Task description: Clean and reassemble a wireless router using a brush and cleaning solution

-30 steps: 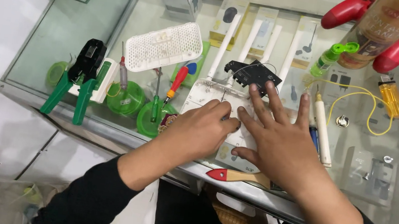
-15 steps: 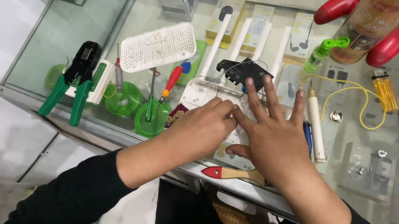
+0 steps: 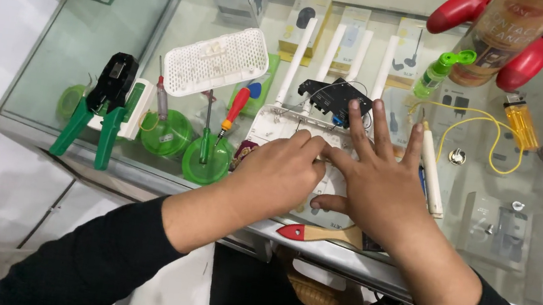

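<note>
A white router base with three white antennas lies on a glass counter. My left hand rests on it with fingers curled, pressing down on the white shell. Beside it, my right hand lies flat with fingers spread over the same shell, fingertips near a black circuit board at the router's far edge. The router's white perforated cover sits apart, to the left. What is under my palms is hidden.
A green-handled crimping tool, green round dishes and a red-handled screwdriver lie at the left. A wooden-handled brush lies at the near edge. A spray can, red game controller, yellow cable and loose antenna sit at the right.
Both hands stay on the router shell. My right fingers have drawn slightly back from the black board, and the camera view has shifted a little.
</note>
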